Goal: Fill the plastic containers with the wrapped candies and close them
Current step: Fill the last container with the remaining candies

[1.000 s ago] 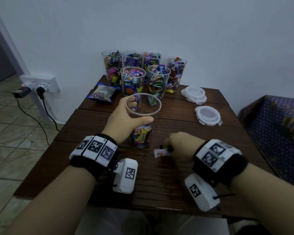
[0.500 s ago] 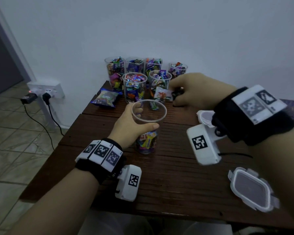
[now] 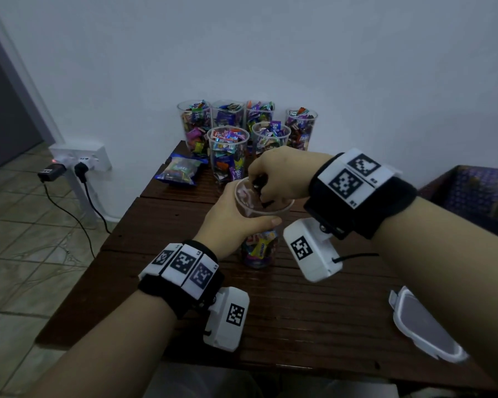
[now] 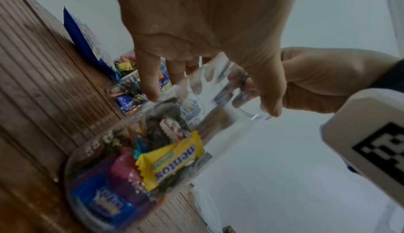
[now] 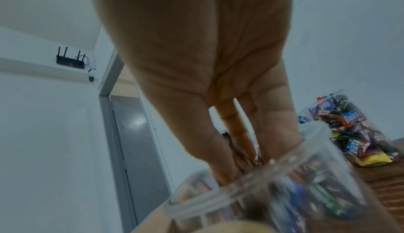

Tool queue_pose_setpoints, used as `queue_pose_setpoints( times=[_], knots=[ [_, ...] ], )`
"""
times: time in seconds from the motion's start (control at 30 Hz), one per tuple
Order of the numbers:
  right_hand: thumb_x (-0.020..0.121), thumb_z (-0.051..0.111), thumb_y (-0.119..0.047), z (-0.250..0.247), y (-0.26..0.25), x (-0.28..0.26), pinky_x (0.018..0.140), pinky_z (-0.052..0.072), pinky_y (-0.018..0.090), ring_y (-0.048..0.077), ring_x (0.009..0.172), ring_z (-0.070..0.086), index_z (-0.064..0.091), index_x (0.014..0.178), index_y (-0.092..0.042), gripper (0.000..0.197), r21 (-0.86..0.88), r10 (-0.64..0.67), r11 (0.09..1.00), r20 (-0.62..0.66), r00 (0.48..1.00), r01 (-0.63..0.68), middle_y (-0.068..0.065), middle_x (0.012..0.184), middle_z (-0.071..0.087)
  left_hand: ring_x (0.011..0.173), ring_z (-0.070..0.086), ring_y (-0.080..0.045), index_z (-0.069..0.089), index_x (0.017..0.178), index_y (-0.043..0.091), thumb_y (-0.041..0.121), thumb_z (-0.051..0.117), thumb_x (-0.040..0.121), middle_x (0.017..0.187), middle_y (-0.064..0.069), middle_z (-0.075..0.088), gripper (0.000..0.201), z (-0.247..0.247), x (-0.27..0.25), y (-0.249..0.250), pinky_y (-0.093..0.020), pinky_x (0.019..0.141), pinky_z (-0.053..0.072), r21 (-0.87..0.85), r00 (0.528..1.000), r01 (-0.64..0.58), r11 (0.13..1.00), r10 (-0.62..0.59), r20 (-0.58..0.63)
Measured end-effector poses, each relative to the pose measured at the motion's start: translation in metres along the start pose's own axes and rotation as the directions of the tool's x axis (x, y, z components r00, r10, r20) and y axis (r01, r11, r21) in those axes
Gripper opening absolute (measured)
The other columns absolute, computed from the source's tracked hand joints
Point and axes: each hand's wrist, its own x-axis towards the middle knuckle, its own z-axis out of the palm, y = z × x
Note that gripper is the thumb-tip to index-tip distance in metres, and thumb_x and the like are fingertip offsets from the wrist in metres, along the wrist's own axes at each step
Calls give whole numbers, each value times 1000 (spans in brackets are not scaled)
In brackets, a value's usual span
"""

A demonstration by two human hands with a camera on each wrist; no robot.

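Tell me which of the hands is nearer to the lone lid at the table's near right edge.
Right. The right hand is at the mouth of the clear container, fingers dipping in, on the lid's side. The left hand grips the container from its far side.

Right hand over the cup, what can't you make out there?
- Head view: the right hand covers the cup mouth; what its fingers pinch is dark and blurred.
- Right wrist view: palm and smeared cup rim hide the fingertips.
- Head view: the lid is cut off by the forearm.
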Motion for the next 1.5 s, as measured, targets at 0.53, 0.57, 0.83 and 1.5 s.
queue_pose_setpoints(
  times=[0.53, 0.57, 0.83, 1.5],
  knots=[
    [54, 79, -49, 101, 9, -18, 111, 35, 38, 7, 132, 38, 18, 148, -23, 115, 893, 375, 393, -374, 848, 221, -6, 145, 37, 114, 50, 3, 38, 115, 47, 48, 76, 45, 120, 19, 49, 79, -3, 6, -9, -17, 88, 44, -66, 1000, -18, 998, 20, 22],
    [51, 80, -51, 105, 9, -17, 110, 36, 39, 7, 131, 40, 14, 148, -25, 120, 903, 382, 360, -371, 847, 233, -6, 144, 38, 115, 49, 5, 38, 115, 48, 47, 77, 47, 121, 20, 49, 79, -5, 5, -9, -16, 88, 43, -46, 999, -18, 999, 20, 46],
    [53, 84, -45, 113, 14, -12, 109, 37, 37, 6, 124, 45, 25, 138, -31, 104, 916, 387, 334, -350, 853, 224, -12, 133, 46, 125, 44, -11, 45, 131, 30, 34, 77, 74, 134, 9, 45, 66, -56, 20, -14, -26, 100, 36, 648, 935, 48, 760, -263, 239],
    [66, 82, -35, 114, 19, 15, 97, 34, 14, -2, 120, 43, 28, 139, -30, 90, 920, 408, 320, -351, 843, 228, -19, 128, 45, 119, 49, -38, 43, 132, -4, 45, 68, 82, 134, -24, 47, 75, -116, 156, -60, -39, 91, 41, 542, 808, 586, 602, -392, -440]
  ],
)
